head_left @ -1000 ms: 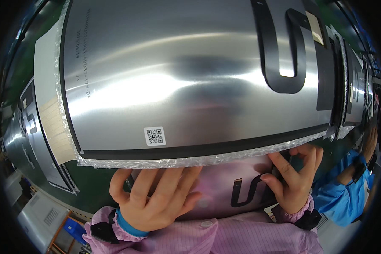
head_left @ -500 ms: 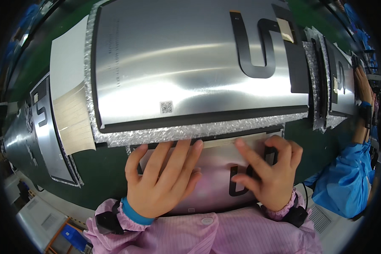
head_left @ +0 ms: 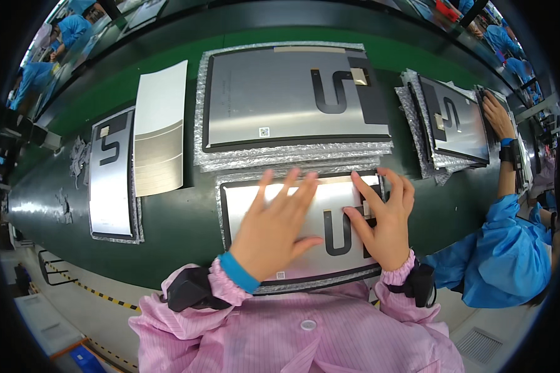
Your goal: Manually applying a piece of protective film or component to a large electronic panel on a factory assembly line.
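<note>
Right before me lies a silver display panel (head_left: 306,260), back side up, with a black U-shaped strip on its right half. It rests on bubble wrap. A narrow tan strip (head_left: 340,179) runs along its far edge. My left hand (head_left: 270,233) is open, palm down over the panel's left half, its slightly blurred fingers reaching the far edge. My right hand (head_left: 387,227) is over the right end, thumb and index finger apart, with fingertips at the strip's right end. Neither hand shows anything held.
Beyond lies a stack of similar panels (head_left: 261,93) between bubble-wrap layers. To the left are a white sheet with tan strips (head_left: 162,102) and another panel (head_left: 111,199). On the right, another panel stack (head_left: 460,140) lies near a co-worker's hand (head_left: 499,118) and blue sleeve (head_left: 510,248).
The view has shifted, showing more of the bench and the whole far stack. My left hand has moved rightward along the near panel's far edge. My right hand stays near its right end.
</note>
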Motion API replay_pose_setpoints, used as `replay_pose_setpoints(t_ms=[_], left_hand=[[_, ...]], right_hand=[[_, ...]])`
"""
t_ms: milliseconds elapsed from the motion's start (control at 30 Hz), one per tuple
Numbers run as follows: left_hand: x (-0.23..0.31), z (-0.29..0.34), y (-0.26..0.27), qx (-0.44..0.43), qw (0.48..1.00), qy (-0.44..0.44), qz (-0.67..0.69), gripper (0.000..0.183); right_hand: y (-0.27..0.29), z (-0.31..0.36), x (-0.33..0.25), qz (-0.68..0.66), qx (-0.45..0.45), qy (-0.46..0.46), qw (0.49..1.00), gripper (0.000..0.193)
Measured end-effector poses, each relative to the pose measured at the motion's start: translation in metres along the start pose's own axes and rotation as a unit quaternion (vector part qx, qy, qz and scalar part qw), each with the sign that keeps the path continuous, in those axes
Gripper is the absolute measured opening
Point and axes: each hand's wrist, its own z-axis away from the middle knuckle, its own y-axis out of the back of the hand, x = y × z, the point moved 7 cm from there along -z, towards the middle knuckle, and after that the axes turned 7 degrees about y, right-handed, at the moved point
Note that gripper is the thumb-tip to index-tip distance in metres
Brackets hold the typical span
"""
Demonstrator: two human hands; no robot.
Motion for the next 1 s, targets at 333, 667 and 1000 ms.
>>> replay_pose_setpoints(t_ms=[333, 667, 1000], left_hand=[[-0.071, 0.088, 0.033, 0.181, 0.951, 0.251, -0.022, 0.059], [-0.101, 0.066, 0.030, 0.239, 0.938, 0.227, 0.106, 0.032], [-0.121, 0.058, 0.025, 0.269, 0.909, 0.270, 0.170, 0.013]], right_hand=[[0.005, 0.001, 0.053, -0.034, 0.146, -0.061, 0.987, 0.036], [0.002, -0.006, 0.050, -0.082, 0.187, -0.057, 0.977, 0.010], [0.008, -0.015, 0.042, -0.079, 0.180, -0.058, 0.979, 0.014]])
